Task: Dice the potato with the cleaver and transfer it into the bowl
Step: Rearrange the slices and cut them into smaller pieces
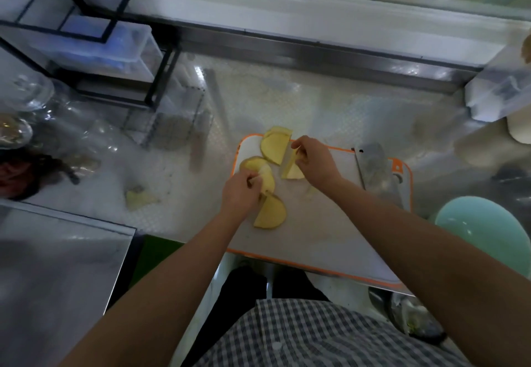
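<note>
Five or so half-moon potato slabs (275,148) on the left half of the cutting board (316,223), cut faces up, not yet diced. At the board's left edge, left hand (244,191), fingertips pinched narrowly on one slab tilted up off the board. Toward the board's middle, right hand (313,162), thumb and fingers likewise pinched on the edge of another slab standing on its side. Probably separating and regrouping the slabs to get them flat and stable for the next cuts, a judgement only. On the board's far right corner, cleaver (370,165) laid flat, in neither hand, parked clear of the fingers during the sorting. Just off the board's right edge, near side, mint-green bowl (482,228), close enough for a short transfer; inside not readable from here. Well off the board's left side, on the counter, one pale scrap (139,198), likely a trimmed end. No brand, label or legible writing on board, cleaver or bowl; too blurred to say more. Next, by judgement: line up the slabs, take up the cleaver, cut strips, then cross-cut.
</note>
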Demonstrator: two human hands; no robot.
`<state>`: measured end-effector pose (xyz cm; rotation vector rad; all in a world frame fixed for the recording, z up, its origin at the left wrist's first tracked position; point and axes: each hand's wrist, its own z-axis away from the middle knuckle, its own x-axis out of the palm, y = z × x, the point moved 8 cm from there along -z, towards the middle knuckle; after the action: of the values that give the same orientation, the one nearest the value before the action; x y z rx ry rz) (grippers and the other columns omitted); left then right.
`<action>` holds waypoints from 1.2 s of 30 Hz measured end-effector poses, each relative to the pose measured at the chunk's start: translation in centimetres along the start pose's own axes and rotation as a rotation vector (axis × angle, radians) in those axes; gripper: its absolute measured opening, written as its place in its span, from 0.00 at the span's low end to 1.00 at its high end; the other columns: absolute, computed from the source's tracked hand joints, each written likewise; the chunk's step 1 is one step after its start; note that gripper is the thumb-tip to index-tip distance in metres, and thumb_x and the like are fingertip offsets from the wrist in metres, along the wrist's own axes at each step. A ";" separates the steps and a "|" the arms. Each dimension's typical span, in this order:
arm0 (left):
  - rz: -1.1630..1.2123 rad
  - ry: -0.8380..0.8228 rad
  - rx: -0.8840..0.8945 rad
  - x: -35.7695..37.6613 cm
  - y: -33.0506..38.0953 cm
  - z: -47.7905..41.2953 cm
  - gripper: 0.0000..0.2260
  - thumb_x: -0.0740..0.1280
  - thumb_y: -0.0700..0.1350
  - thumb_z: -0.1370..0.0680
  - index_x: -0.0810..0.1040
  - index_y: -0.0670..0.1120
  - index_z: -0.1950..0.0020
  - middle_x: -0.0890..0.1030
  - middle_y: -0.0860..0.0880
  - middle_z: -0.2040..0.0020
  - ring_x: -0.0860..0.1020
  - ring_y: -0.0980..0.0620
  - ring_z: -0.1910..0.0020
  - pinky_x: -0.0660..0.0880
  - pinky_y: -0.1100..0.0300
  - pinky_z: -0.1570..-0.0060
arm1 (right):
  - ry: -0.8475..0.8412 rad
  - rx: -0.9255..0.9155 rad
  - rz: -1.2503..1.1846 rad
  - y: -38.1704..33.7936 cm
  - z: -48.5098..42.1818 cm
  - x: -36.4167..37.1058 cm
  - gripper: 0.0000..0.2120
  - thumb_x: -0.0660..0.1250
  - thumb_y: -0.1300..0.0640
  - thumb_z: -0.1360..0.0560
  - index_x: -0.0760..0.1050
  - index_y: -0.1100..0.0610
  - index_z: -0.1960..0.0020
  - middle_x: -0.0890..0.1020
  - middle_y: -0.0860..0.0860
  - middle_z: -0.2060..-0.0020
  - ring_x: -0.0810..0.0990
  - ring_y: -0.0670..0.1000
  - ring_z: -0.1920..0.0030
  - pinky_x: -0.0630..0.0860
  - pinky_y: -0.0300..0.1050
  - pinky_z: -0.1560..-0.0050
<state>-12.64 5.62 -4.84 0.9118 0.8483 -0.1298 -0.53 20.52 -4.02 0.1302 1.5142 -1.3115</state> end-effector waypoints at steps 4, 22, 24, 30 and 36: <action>0.026 -0.012 -0.017 -0.1 -0.1 -0.7 0.13 0.64 0.45 0.21 0.78 0.42 0.40 0.81 0.40 0.46 0.77 0.42 0.46 0.71 0.56 0.49 | 0.088 0.029 0.055 1.1 0.2 0.0 0.18 0.70 0.67 0.32 0.74 0.62 0.43 0.73 0.61 0.46 0.73 0.62 0.45 0.72 0.52 0.46; 0.004 0.017 0.002 -0.4 1.0 -2.2 0.12 0.65 0.44 0.22 0.78 0.42 0.40 0.81 0.42 0.45 0.78 0.44 0.47 0.70 0.59 0.51 | -0.106 -0.195 0.352 0.2 0.8 1.4 0.38 0.77 0.49 0.35 0.66 0.61 0.31 0.69 0.59 0.38 0.68 0.60 0.39 0.71 0.56 0.40; -0.010 0.004 0.014 -0.2 1.2 -2.2 0.13 0.65 0.44 0.22 0.78 0.42 0.39 0.81 0.42 0.44 0.78 0.43 0.46 0.70 0.58 0.49 | -0.110 -0.163 0.401 0.2 0.7 1.2 0.36 0.76 0.46 0.35 0.68 0.62 0.35 0.70 0.60 0.41 0.69 0.59 0.41 0.72 0.55 0.43; -0.013 -0.009 0.046 0.2 2.0 -2.5 0.12 0.65 0.45 0.22 0.78 0.43 0.40 0.81 0.43 0.46 0.78 0.43 0.48 0.71 0.57 0.51 | -0.089 -0.045 0.360 1.5 2.3 1.0 0.40 0.74 0.40 0.34 0.65 0.62 0.32 0.69 0.60 0.39 0.68 0.60 0.40 0.72 0.54 0.43; 0.114 0.073 0.011 0.3 4.0 -3.2 0.11 0.65 0.42 0.22 0.78 0.41 0.41 0.81 0.40 0.46 0.78 0.43 0.46 0.70 0.56 0.47 | -0.063 0.047 0.160 4.0 4.4 -1.8 0.29 0.70 0.50 0.27 0.67 0.60 0.31 0.72 0.58 0.39 0.72 0.58 0.39 0.72 0.54 0.40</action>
<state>-12.54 10.60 -3.51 0.9774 0.8621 -0.0020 5.57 19.64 -4.43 0.2334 1.3909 -1.2127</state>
